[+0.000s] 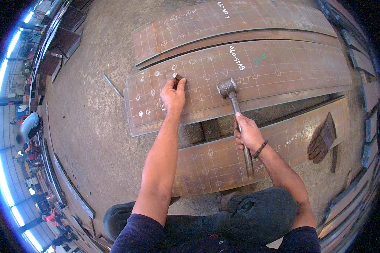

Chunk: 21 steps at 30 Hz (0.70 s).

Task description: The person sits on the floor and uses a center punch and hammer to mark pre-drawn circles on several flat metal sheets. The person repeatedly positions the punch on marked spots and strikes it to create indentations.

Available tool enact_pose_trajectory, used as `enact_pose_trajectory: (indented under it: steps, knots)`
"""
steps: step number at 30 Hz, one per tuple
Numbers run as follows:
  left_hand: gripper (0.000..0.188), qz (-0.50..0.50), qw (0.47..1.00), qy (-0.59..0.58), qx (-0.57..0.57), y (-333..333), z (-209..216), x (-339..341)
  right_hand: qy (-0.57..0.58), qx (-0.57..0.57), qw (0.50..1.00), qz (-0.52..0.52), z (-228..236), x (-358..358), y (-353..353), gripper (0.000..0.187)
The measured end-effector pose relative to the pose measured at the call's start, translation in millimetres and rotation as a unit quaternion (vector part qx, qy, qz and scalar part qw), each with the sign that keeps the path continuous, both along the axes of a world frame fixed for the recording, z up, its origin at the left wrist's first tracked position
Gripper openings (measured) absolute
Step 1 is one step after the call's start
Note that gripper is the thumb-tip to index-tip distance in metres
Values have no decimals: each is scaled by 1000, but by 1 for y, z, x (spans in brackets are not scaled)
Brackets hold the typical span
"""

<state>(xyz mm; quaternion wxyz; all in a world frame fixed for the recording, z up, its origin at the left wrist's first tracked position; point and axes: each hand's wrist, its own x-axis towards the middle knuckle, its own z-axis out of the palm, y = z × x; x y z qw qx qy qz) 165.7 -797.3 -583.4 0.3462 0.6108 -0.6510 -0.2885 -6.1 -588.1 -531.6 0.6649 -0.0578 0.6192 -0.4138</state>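
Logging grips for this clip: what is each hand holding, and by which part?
The left hand pinches a small metal punch at its upper end, tip on the steel plate. The right hand grips a hammer mid-handle.

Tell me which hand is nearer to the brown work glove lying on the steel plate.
The right hand. It grips the hammer handle, with the brown work glove off to its right. The left hand holds a small punch on the plate beyond, farther from the glove.
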Motion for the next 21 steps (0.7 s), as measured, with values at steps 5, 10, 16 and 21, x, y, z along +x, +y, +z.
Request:
enact_pose_trajectory:
  steps: [5, 10, 16, 21]
  knots:
    - [30, -6, 1000, 0, -7, 0, -1, 0, -4, 0, 1000, -1, 0, 0, 0, 46]
    - [28, -9, 1000, 11, -6, -1, -3, 0, -10, 1, 1000, 3, 0, -2, 0, 46]
    - [23, -20, 999, 18, -31, 2, -3, -1, 55, -17, 998, 26, -13, 0, 4, 45]
    - [19, -72, 989, -47, -124, -1, -5, 1, 409, -193, 885, 112, -3, 13, -16, 44]
